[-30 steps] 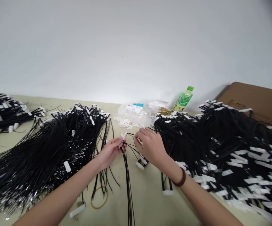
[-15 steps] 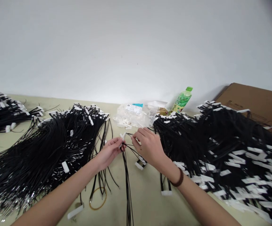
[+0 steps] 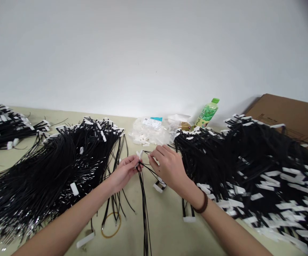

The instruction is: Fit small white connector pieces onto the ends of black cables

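White connector: I have this small piece (image 3: pixel 140 154) up in front of me, near the middle of the view, above the counter (image 3: pixel 170 231).
Left hand: my left hand (image 3: pixel 125 173) grasps the connector, thumb and fingers closed around its lower part.
Right hand: on my right hand (image 3: pixel 167 165) the fingers are bent together at the tip of a thin black wire (image 3: pixel 146 152), which they appear to pinch; the contact itself is too small to make out.
Hanging wires: a black bundle (image 3: pixel 144 209) drops from beside my left fingertips and runs out at the bottom edge.
Wristband: a brown band (image 3: pixel 204 202) circles my right wrist.
Below the right hand: a white clip (image 3: pixel 158 188) with black leads lies on the counter.
Yellow ring: a thin loop (image 3: pixel 110 237) lies near my left forearm.
Wire heaps: a left heap (image 3: pixel 76 156) and a right heap (image 3: pixel 260 160) flank my hands.
Behind: I see a clear plastic bag (image 3: pixel 161 137) with white bits, a tilted green-capped bottle (image 3: pixel 207 113), and brown cardboard (image 3: pixel 290 115) at far right.
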A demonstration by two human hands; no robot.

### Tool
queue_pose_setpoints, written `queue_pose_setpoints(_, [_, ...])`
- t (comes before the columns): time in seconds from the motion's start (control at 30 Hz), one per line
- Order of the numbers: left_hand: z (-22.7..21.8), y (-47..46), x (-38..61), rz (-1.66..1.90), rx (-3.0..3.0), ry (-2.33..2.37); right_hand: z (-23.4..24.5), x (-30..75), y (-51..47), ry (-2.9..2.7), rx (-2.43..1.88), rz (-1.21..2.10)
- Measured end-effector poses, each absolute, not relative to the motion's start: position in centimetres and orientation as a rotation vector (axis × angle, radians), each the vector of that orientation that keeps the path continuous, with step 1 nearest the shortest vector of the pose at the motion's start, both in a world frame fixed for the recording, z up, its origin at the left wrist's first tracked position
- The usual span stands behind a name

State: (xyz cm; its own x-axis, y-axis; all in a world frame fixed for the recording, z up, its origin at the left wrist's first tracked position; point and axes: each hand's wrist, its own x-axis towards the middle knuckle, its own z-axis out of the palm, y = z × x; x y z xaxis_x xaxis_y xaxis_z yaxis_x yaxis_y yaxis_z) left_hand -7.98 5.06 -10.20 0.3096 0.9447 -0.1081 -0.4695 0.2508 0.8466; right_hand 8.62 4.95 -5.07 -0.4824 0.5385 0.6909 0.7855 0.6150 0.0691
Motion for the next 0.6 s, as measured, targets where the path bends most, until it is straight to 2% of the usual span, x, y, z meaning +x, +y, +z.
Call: queue_pose_setpoints(0.6, [-10.05,4.93,-7.87,1.106,0.89,0.744,-5.53,8.49,5.04,-2.205,-1.01,-0.523])
